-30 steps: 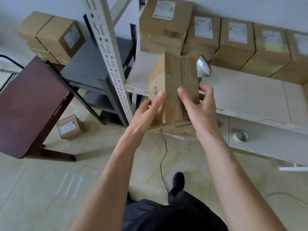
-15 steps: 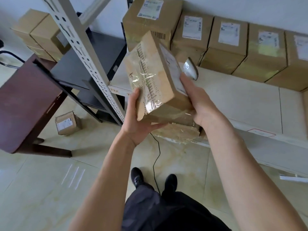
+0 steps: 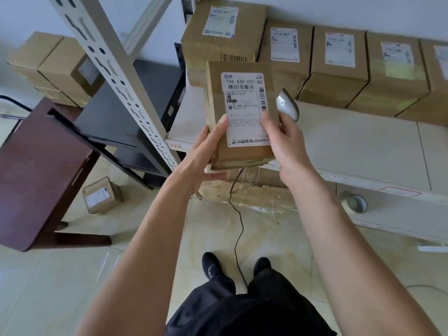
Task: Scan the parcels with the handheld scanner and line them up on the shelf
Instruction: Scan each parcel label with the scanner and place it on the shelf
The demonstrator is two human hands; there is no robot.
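Grey handheld scanner (image 3: 287, 105): lower body hidden behind the right hand (image 3: 288, 151).
Held brown cardboard parcel (image 3: 242, 112): label's small print too blurred to read.
Rightmost brown cardboard box on the white shelf (image 3: 438, 76): cut off by the frame edge.
Taped parcel underneath (image 3: 254, 190): mostly hidden.

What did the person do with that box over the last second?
Both hands, left hand and right hand, turned the held parcel over, so its plain taped side gave way to the shipping label, now facing up. Both hands still hold it. The scanner still lies on the shelf, the row of parcels unmoved.
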